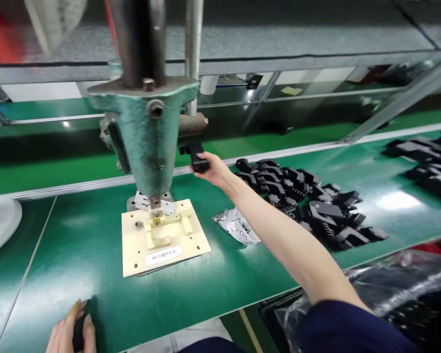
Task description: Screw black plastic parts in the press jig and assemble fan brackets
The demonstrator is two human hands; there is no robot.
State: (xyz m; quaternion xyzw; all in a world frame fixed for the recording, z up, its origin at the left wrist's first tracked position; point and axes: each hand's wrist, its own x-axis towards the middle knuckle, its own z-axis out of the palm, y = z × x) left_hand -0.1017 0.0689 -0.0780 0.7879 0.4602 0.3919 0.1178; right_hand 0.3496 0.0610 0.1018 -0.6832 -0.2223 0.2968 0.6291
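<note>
My right hand (216, 170) reaches out past the right side of a green press (152, 142) and grips a black plastic part (198, 159), held just below the press's brown round bar. At the lower left, my left hand (68, 331) is closed around a small black piece (80, 329) near the table's front edge; much of it is hidden by the fingers. Between the hands, under the press, lies a cream fixture plate (134, 252) with raised blocks, a white label and holes. Its raised nest holds no part.
Many black plastic parts (297, 189) are heaped on the green table (238, 272) to the right, beside a clear bag of small items (238, 226). More parts (426, 159) lie farther right. A white round object (2, 223) stands at the left. A shelf (279, 46) runs overhead.
</note>
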